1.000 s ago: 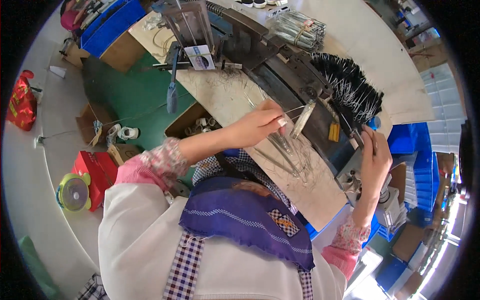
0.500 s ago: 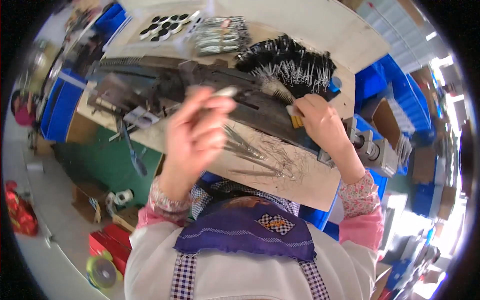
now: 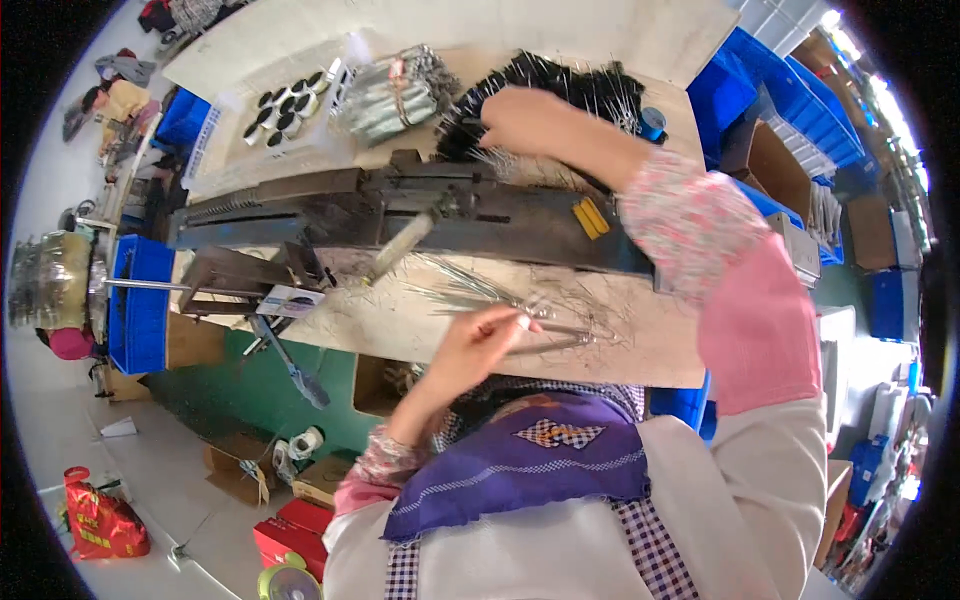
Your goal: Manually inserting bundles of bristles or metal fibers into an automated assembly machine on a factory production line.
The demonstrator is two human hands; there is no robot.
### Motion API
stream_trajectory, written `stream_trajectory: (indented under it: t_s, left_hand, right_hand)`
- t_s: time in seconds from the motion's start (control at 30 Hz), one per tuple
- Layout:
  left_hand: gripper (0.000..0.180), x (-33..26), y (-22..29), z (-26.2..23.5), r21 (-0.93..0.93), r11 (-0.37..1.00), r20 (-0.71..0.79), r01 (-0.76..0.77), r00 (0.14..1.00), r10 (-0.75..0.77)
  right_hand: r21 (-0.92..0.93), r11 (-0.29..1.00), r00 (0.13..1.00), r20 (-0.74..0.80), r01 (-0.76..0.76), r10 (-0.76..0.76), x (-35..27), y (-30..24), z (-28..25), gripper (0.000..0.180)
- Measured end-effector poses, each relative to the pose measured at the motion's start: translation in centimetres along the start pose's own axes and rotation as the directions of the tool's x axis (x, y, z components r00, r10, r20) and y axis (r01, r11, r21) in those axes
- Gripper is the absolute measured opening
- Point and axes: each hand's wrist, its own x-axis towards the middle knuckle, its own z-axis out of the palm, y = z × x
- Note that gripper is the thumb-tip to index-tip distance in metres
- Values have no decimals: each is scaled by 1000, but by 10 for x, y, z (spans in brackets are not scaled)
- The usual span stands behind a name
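My left hand (image 3: 470, 350) is low over the front of the wooden table, with thumb and fingers pinched together at a loose bundle of thin metal wires (image 3: 470, 288). What lies between its fingertips is too small to make out. Stretched to the far side, my right hand (image 3: 525, 120) is over a pile of small black brushes (image 3: 600, 95) with wire stems. Its fingers are curled closed, and the fingertips are partly hidden against the black bristles. Between my hands runs a long dark metal fixture (image 3: 330, 215), with a pale handle (image 3: 405, 245) slanting across it.
A yellow block (image 3: 590, 218) sits on the fixture's right part. Behind are a clear plastic tray (image 3: 215, 150) of black-topped white pieces and a bagged bundle of metal wires (image 3: 395, 95). A blue round container (image 3: 652, 122) stands beside the brushes. Blue bins (image 3: 790, 95) stand at right.
My right hand has gone from the fixture's right end to the far brush pile. My left hand has come down and right to the wires. The view has shifted.
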Motion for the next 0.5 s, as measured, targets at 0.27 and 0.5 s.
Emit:
stream_trajectory:
  t_s: [0.27, 0.5]
  left_hand:
    - [21, 121, 49, 8, 151, 981, 113, -124, 988, 107]
    - [10, 83, 76, -18, 976, 44, 131, -213, 737, 663]
  right_hand:
    - [379, 922, 997, -39, 74, -64, -127, 14, -57, 23]
    - [237, 941, 950, -258, 241, -178, -109, -15, -16, 16]
